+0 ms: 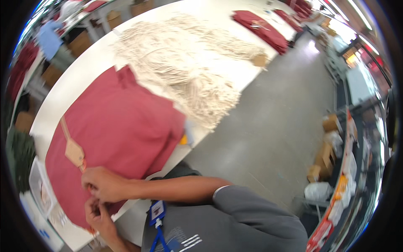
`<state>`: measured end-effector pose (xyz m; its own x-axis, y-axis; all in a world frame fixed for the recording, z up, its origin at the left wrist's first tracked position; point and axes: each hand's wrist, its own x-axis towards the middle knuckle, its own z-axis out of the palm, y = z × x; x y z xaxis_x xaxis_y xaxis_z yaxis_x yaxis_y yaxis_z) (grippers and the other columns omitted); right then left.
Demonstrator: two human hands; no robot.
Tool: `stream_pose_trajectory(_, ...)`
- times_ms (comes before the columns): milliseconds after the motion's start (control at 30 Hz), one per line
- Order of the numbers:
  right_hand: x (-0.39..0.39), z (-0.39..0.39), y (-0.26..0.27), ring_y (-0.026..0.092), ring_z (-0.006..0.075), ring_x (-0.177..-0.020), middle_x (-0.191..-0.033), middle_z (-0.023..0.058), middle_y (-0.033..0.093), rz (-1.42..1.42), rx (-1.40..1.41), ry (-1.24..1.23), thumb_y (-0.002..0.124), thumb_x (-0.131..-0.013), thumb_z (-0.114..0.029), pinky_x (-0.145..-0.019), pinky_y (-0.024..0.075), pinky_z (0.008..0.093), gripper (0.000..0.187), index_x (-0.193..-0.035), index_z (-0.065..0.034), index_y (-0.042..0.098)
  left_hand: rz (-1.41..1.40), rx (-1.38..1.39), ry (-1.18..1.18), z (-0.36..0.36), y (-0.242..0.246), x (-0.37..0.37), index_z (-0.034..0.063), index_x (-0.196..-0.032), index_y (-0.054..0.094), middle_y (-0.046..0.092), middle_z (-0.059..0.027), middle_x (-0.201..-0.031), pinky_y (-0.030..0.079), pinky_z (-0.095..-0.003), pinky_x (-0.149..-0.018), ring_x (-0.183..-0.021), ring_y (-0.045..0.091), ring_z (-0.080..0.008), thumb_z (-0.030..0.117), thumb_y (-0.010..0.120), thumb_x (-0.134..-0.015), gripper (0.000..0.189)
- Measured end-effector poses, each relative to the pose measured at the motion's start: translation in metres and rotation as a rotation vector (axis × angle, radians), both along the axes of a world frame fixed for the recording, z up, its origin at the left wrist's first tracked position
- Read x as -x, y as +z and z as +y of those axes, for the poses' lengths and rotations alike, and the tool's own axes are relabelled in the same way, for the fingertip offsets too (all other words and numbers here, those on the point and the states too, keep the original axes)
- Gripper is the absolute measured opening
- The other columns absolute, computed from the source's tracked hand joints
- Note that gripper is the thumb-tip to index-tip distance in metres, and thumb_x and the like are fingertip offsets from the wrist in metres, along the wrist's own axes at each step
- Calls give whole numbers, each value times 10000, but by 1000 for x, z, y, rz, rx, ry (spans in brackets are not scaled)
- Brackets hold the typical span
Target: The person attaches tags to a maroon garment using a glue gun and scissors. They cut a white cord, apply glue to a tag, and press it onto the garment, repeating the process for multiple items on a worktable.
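A dark red folded cloth garment lies on the white table before me. On it rests a tan card hang tag with a light string looped above it and a thin orange cord below. My right hand is over the garment's near edge, its fingers closed on the orange cord just below the tag. My left hand is right beside it, thumb and fingers curled, the fingertips close to the right hand's. Some orange strands show under the left hand at the garment's edge. Whether the left fingers grip the cord cannot be made out.
A large spread of cream strings covers the table beyond the garment. More red garments lie farther along. A white plastic basket stands at the left table edge. Across the grey floor are cardboard boxes and bags. A person is at another table.
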<state>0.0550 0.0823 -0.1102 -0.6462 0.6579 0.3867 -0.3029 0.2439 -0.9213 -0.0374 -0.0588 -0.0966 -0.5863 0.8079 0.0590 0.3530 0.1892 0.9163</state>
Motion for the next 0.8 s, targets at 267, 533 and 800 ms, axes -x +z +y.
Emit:
stream_pose_trajectory(267,-28,14,12,712,129,-784,-899,91,710,-137,272,289,658,-897,75,-691,584,271,111,-1000,41,684,-406,-136,286,-9,9,-38,-59,-1144,641,743,-120,-976,567,-273,-725,-844,694,-133,9,624,-996,164)
stream_pose_trajectory(533,-13,19,27,694,89,-790,-892,64,725,-305,314,438,697,-903,49,-722,576,234,106,-1008,41,702,-499,-220,380,-5,5,-45,-49,-1176,638,751,-113,-1002,588,-255,-748,-875,713,-128,-13,636,-973,206)
stream_pose_trajectory(800,-10,29,28,654,58,-759,-860,29,720,-450,56,490,698,-899,43,-664,502,211,96,-991,22,713,-506,-242,398,-7,-5,-47,-47,-1187,638,744,-96,-1021,580,-242,-736,-884,706,-110,-7,669,-948,245)
